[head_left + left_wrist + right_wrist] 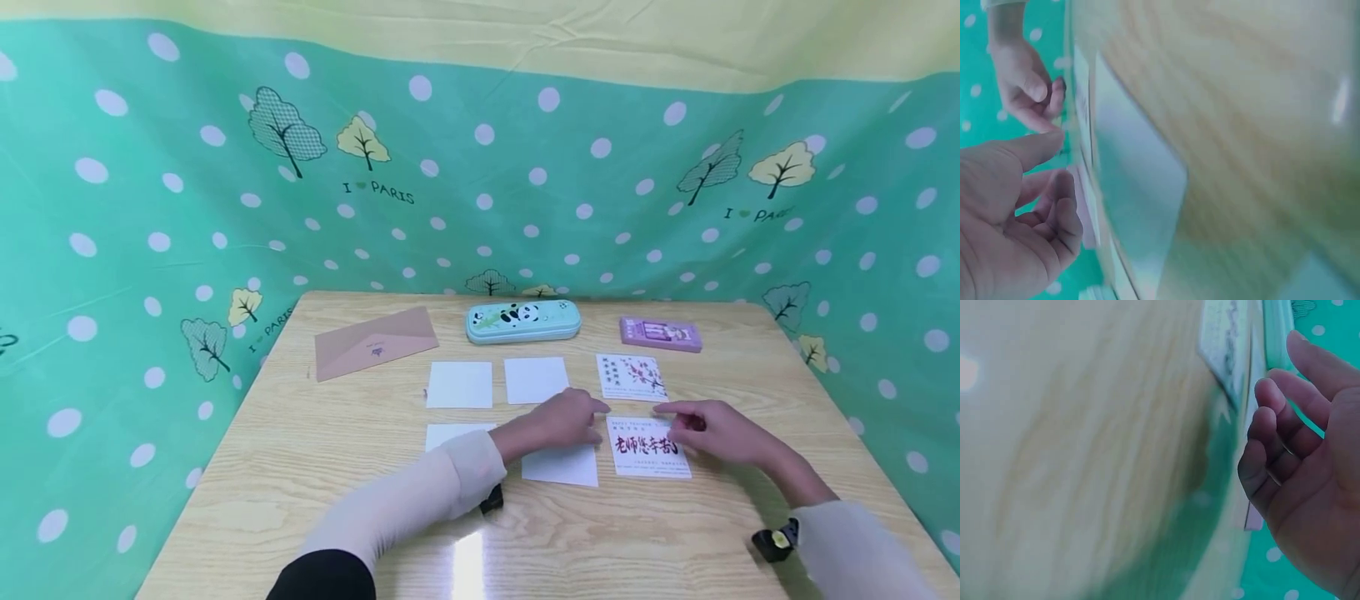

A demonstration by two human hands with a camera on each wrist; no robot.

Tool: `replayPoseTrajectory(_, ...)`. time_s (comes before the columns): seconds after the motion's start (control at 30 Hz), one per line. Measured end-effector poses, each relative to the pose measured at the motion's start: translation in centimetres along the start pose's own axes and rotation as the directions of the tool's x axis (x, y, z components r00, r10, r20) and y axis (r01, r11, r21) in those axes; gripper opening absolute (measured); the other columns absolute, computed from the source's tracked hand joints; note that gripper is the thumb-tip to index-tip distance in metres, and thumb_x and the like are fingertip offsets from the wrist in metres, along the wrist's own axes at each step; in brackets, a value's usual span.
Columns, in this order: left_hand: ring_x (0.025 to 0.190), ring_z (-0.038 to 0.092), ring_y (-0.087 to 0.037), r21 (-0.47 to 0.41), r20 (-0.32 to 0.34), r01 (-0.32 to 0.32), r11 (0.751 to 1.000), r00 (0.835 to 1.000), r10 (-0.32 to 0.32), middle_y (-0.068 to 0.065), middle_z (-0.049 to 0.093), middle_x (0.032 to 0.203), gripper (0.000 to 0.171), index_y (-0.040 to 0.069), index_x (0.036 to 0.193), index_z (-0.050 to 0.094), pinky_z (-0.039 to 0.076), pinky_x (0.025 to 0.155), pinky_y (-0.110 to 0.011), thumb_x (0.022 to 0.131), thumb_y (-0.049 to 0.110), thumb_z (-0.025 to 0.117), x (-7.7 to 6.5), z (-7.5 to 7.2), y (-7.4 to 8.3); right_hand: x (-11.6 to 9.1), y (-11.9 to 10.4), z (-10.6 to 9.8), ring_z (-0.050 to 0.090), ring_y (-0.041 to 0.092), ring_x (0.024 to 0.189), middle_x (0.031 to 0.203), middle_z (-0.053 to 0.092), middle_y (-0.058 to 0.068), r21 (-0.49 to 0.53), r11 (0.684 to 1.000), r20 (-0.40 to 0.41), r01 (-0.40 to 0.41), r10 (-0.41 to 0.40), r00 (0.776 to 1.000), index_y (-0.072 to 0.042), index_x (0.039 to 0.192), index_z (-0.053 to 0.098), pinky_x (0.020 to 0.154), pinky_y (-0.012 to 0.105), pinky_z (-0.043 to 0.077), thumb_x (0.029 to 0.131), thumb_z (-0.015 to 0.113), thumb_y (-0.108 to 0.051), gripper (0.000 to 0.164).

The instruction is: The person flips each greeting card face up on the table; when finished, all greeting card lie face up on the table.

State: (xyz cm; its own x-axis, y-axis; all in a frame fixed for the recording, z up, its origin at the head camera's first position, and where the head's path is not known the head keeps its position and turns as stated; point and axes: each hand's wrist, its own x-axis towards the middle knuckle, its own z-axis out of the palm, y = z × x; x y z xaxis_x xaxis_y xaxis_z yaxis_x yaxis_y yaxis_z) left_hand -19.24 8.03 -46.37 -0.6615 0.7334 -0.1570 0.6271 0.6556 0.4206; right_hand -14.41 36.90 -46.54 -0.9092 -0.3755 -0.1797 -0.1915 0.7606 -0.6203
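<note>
My left hand (566,418) reaches over a blank white card (558,468), partly covering it. Its fingers are loosely bent and grip nothing; the left wrist view shows a gap between thumb and fingertips. From the right, my right hand (716,431) overlaps the edge of a card with red calligraphy (647,461). In the right wrist view its fingers (1266,425) hang slightly curled around empty space. Between and just behind the hands lies a card with a plum-blossom print (626,377). Both index fingers point inward over the space between the two printed cards.
More blank cards, one back left (459,385), one back middle (536,381) and one front left (448,435), lie beside the printed ones. Behind them are a brown envelope (375,346), a teal panda pencil case (522,323) and a purple box (660,333). A dotted green curtain (525,208) borders the wooden table.
</note>
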Motion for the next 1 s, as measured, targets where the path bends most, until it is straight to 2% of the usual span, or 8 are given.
replayPoseTrajectory(0.1, 0.079, 0.056, -0.002, -0.056, -0.027, 0.024, 0.998, 0.999, -0.025, 0.008, 0.066, 0.086, 0.054, 0.018, 0.142, 0.061, 0.047, 0.073, -0.015, 0.091, 0.029, 0.077, -0.4, -0.9, -1.5, 1.1, -0.7, -0.1, 0.052, 0.005, 0.069, 0.084, 0.063, -0.003, -0.012, 1.0, -0.017, -0.007, 0.007, 1.0, -0.004, 0.136, 0.063, 0.059, 0.023, 0.046, 0.097, 0.069, -0.023, 0.044)
replayPoseTrajectory(0.27, 0.083, 0.059, -0.005, -0.128, -0.076, 0.091, 0.988, 0.992, -0.101, 0.003, 0.07, 0.099, 0.054, 0.015, 0.141, 0.061, 0.05, 0.075, -0.018, 0.092, 0.027, 0.077, -1.2, -2.5, -4.3, 3.7, -2.5, -0.3, 0.053, 0.006, 0.074, 0.087, 0.064, -0.004, -0.044, 0.998, -0.041, 0.046, -0.048, 0.998, -0.003, 0.135, 0.064, 0.064, 0.022, 0.047, 0.097, 0.069, -0.018, 0.041)
replayPoseTrajectory(0.43, 0.084, 0.059, -0.01, -0.151, -0.089, 0.194, 0.969, 0.974, -0.209, 0.001, 0.068, 0.098, 0.056, 0.014, 0.144, 0.058, 0.051, 0.074, -0.022, 0.093, 0.028, 0.076, -1.9, -3.5, -6.9, 6.3, -4.1, 0.4, 0.054, 0.008, 0.075, 0.088, 0.065, -0.003, -0.034, 0.996, -0.037, 0.084, -0.085, 0.996, -0.003, 0.135, 0.064, 0.065, 0.022, 0.048, 0.097, 0.069, -0.016, 0.041)
replayPoseTrajectory(0.57, 0.081, 0.057, -0.012, -0.205, -0.083, 0.267, 0.942, 0.954, -0.288, 0.002, 0.063, 0.095, 0.061, 0.013, 0.147, 0.054, 0.049, 0.071, -0.023, 0.092, 0.028, 0.077, -2.1, -3.8, -8.6, 8.2, -4.9, 1.2, 0.056, 0.008, 0.075, 0.089, 0.066, -0.004, -0.032, 0.994, -0.017, 0.105, -0.106, 0.994, -0.003, 0.138, 0.062, 0.066, 0.022, 0.049, 0.097, 0.069, -0.018, 0.044)
replayPoseTrajectory(0.73, 0.079, 0.058, -0.013, -0.264, -0.038, 0.32, 0.91, 0.939, -0.342, 0.001, 0.062, 0.096, 0.07, 0.013, 0.152, 0.047, 0.049, 0.068, -0.024, 0.091, 0.028, 0.078, -2.5, -3.6, -10.0, 10.2, -5.7, 2.2, 0.056, 0.01, 0.076, 0.09, 0.065, -0.004, -0.035, 0.994, -0.006, 0.101, -0.101, 0.995, -0.006, 0.143, 0.057, 0.068, 0.024, 0.049, 0.097, 0.069, -0.02, 0.049)
replayPoseTrajectory(1.0, 0.09, 0.061, -0.015, -0.238, 0.005, 0.346, 0.908, 0.935, -0.355, -0.003, 0.065, 0.106, 0.081, 0.012, 0.158, 0.037, 0.054, 0.084, -0.03, 0.091, 0.031, 0.078, -3.3, -3.5, -10.9, 12.7, -7.0, 3.5, 0.058, 0.012, 0.08, 0.092, 0.065, -0.001, 0.01, 0.997, 0.02, 0.074, -0.074, 0.997, -0.004, 0.15, 0.048, 0.073, 0.027, 0.05, 0.095, 0.072, -0.02, 0.062)
